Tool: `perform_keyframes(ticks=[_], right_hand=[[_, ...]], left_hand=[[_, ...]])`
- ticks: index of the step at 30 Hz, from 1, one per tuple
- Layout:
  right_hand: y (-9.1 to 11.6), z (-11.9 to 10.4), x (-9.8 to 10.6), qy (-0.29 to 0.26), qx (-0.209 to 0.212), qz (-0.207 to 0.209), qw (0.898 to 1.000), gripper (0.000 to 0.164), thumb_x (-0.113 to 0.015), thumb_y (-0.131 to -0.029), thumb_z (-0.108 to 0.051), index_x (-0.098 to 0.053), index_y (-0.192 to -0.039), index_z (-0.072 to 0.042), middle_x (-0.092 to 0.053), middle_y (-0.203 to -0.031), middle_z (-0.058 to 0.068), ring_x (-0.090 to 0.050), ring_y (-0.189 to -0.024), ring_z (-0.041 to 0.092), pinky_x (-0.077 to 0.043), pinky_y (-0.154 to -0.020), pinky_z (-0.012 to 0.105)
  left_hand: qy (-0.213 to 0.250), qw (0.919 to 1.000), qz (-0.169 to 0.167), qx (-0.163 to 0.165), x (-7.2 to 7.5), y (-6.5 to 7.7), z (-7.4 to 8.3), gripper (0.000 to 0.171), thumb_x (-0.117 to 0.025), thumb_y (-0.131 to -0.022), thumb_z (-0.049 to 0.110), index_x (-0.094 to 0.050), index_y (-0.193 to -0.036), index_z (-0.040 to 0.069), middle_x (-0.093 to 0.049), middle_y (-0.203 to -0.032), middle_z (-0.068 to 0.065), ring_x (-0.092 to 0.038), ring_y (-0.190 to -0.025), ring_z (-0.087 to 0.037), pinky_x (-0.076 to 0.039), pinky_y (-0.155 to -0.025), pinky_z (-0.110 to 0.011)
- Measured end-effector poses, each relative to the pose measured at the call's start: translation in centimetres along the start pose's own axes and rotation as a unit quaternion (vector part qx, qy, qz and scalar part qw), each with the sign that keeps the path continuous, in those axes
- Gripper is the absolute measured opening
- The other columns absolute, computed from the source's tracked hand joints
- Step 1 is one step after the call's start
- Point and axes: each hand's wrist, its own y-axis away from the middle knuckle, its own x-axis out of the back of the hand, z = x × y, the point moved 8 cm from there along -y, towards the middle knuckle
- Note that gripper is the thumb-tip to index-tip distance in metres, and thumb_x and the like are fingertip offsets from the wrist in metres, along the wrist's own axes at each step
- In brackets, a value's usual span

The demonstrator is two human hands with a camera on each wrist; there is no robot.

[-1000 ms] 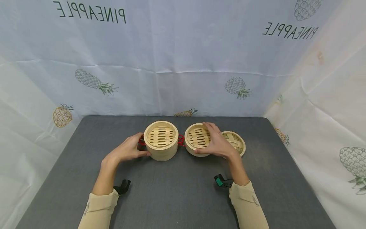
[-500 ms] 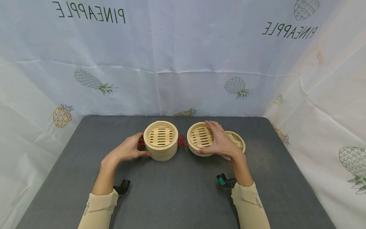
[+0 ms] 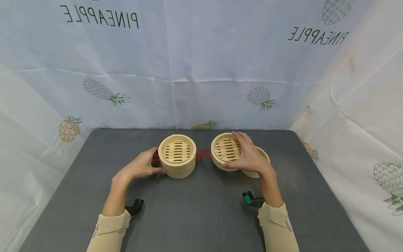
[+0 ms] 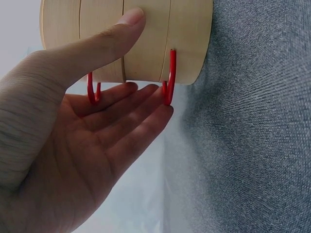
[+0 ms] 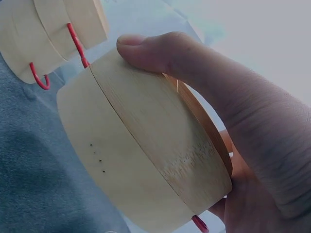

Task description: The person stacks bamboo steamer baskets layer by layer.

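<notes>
A stack of bamboo steamer baskets (image 3: 178,167) with red handles stands on the grey table, slatted floor showing at the top. My left hand (image 3: 143,163) holds it from the left: in the left wrist view the thumb (image 4: 114,41) lies on the wall and the fingers (image 4: 131,126) reach round by the red handles. My right hand (image 3: 250,155) grips another bamboo steamer basket (image 3: 225,148) by its right side, thumb (image 5: 150,51) on the near wall and fingertips at the far rim. It is held above the table, apart from the stack, and partly overlaps the bamboo steamer lid (image 3: 262,154).
The lid lies at the right, half hidden behind my right hand and the basket. The grey table (image 3: 192,217) ends at the back against a white curtain (image 3: 220,101) printed with pineapples. Black wrist mounts (image 3: 135,207) sit on both arms.
My right hand has moved right with its steamer basket, widening the gap from the stack and covering more of the lid. My left hand and the stack have stayed in place.
</notes>
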Motion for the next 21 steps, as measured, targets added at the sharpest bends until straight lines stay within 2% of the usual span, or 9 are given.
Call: perform_keyframes(ticks=[10,21], right_hand=[[0.4,0.1,1.0,-0.012,-0.007,0.029,0.999,0.126,-0.097,-0.072,-0.052,-0.029,-0.171,-0.012,-0.029,-0.176,0.016,-0.033,-0.159,0.04,-0.043,-0.12,0.07],[-0.1,-1.1,1.0,-0.024,0.003,0.039,0.999,0.127,-0.098,-0.071,-0.051,-0.029,-0.172,-0.015,-0.029,-0.175,0.013,-0.035,-0.157,0.037,-0.042,-0.121,0.069]], left_hand=[[-0.003,1.0,0.0,-0.002,0.0,0.1,0.0,0.073,-0.092,-0.089,0.024,-0.055,-0.144,-0.008,-0.07,-0.131,-0.023,-0.072,-0.119,-0.038,-0.063,-0.1,-0.053],[-0.004,1.0,-0.004,-0.002,0.0,0.0,-0.1,0.072,-0.092,-0.089,0.023,-0.055,-0.143,-0.008,-0.07,-0.13,-0.022,-0.072,-0.119,-0.037,-0.062,-0.1,-0.054]])
